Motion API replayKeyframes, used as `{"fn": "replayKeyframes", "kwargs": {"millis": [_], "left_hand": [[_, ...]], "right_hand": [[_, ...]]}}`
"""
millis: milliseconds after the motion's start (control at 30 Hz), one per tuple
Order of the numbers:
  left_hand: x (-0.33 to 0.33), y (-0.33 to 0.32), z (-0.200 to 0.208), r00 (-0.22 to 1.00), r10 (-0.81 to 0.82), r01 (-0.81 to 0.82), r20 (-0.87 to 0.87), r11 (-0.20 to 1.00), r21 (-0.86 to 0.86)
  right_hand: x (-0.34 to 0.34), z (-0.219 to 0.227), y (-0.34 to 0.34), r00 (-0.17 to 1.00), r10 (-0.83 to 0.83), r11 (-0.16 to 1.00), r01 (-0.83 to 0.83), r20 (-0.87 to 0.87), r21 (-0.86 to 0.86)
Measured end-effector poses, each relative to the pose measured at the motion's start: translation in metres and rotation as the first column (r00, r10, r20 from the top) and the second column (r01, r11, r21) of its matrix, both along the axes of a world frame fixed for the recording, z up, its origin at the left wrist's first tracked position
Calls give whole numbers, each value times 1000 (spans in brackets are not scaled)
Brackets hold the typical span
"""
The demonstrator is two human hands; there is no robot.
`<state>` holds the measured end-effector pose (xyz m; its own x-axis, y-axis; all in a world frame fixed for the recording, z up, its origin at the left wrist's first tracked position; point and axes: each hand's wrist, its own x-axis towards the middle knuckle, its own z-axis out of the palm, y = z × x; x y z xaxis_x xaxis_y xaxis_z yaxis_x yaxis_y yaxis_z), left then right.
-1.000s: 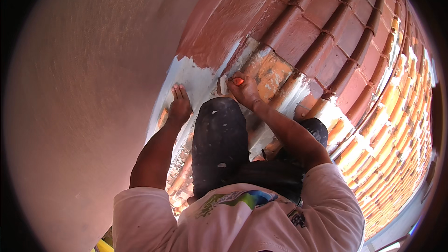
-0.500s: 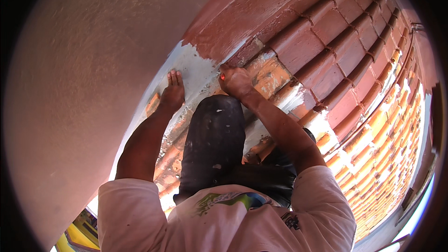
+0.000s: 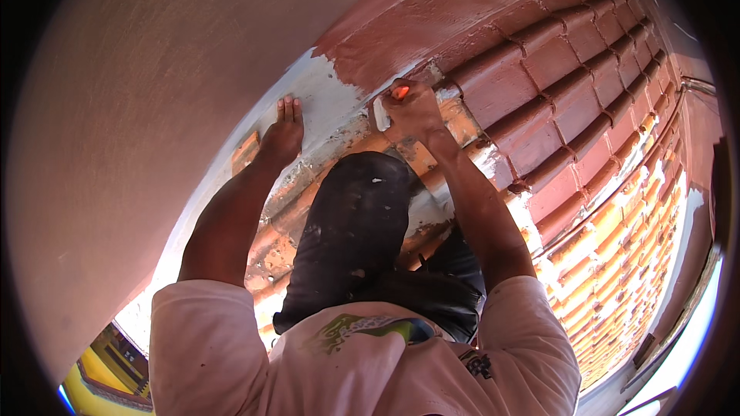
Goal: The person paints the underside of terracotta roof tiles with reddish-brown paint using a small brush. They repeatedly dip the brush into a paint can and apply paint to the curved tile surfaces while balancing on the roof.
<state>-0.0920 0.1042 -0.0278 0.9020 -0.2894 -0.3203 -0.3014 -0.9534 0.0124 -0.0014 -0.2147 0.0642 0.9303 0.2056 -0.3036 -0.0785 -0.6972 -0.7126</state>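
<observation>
Right hand [image 3: 418,112] slid up and right since the last frame, fist clamped round what looks like an orange-handled brush [image 3: 400,92], upper middle, beside bare roof tiles [image 3: 464,123]. Left hand [image 3: 284,131] lies flat on the grey strip [image 3: 325,100], fingers together, probably for balance.

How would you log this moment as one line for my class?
left hand: open on flat pale-grey strip | right hand: closed around orange-ended tool, type unclear | nearby: dark-red painted roof tiles, patchy orange clay tiles
</observation>
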Motion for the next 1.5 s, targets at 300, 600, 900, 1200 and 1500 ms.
{"fn": "replayKeyframes", "kwargs": {"millis": [300,600,900,1200,1500], "left_hand": [[1,-2,8,998,30,-32,-52,999,-31],[1,0,-2,1000,13,-13,-6,1000,-16],[5,0,-3,994,52,-51,-98,999,12],[3,4,-12,1000,10,-10,-14,999,34],[2,6,-16,999,10,-9,39,1000,-3]], "right_hand": [[-37,-24,2,989,0,997,-11,150,75],[-9,-75,-51,672,-677,672,400,299,623],[49,-61,-82,620,-729,197,596,-290,778],[53,-56,-89,560,-802,582,657,206,480],[54,-34,-98,817,-576,771,532,27,351]]}}
